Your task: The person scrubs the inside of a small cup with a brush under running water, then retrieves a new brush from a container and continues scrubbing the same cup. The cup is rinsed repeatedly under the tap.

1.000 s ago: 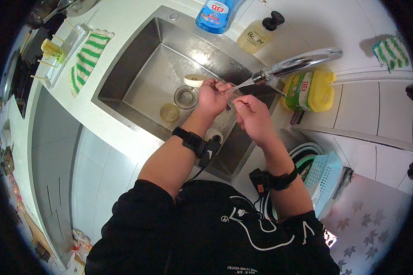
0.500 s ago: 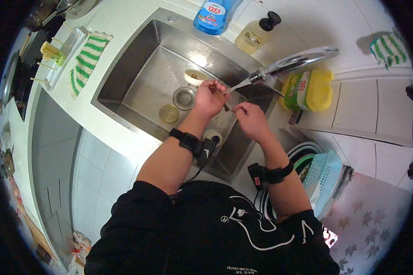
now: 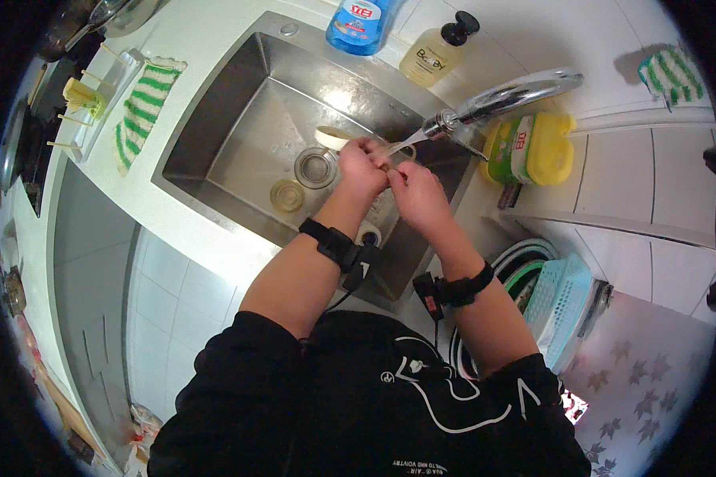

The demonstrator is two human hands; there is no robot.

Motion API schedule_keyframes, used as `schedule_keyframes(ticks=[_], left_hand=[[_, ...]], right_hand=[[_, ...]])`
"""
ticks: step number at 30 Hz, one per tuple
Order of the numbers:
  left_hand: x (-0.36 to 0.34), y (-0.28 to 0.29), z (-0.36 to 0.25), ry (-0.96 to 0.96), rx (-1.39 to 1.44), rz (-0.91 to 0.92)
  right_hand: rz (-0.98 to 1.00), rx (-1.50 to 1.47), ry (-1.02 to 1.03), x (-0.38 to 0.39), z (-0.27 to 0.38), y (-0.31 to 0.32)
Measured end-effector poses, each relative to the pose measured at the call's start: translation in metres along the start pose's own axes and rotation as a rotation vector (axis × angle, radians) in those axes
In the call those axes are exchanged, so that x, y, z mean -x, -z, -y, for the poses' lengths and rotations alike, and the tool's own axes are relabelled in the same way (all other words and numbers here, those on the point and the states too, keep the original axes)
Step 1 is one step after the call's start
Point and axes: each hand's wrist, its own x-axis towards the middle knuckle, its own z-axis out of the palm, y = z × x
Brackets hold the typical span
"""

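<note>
Over the steel sink (image 3: 231, 159), my left hand (image 3: 361, 168) and my right hand (image 3: 418, 195) meet fingertip to fingertip. Both are closed, with a small brownish thing (image 3: 386, 168) pinched between them, too small to name. Water runs from the chrome faucet (image 3: 517, 89) onto my left fingers. Just beyond my left hand, a white bowl or cup (image 3: 332, 137) lies tilted on the sink bottom. A round drain strainer (image 3: 315, 168) and a clear yellowish dish (image 3: 287, 195) are beside my left wrist. My left forearm partly covers a white round thing (image 3: 369, 234).
Behind the sink stand a blue detergent bottle (image 3: 356, 28), a pump bottle (image 3: 437, 52) and a yellow jug (image 3: 545, 149). A green-striped cloth (image 3: 148, 110) lies on the left counter. A light blue basket (image 3: 561, 302) stands at the right, near my right forearm.
My right hand has moved left and up, so its fingertips now meet those of my left hand. The brownish thing, earlier hanging between the hands, is now mostly hidden by fingers.
</note>
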Motion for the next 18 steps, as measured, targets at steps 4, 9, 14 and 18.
schedule_keyframes(ticks=[4,9,14,18], left_hand=[[0.003,-0.002,-0.016,0.094,0.047,0.099],[0.003,-0.003,-0.022,0.054,0.188,0.167],[0.004,-0.009,-0.004,0.027,0.161,0.096],[0.003,-0.011,-0.009,0.007,0.209,0.141]], right_hand=[[0.038,-0.090,0.125,0.003,0.000,0.014],[0.037,-0.173,0.016,0.003,0.004,0.026],[-0.055,-0.129,0.055,-0.008,0.009,0.017],[-0.019,-0.190,0.067,-0.002,-0.001,0.031]])
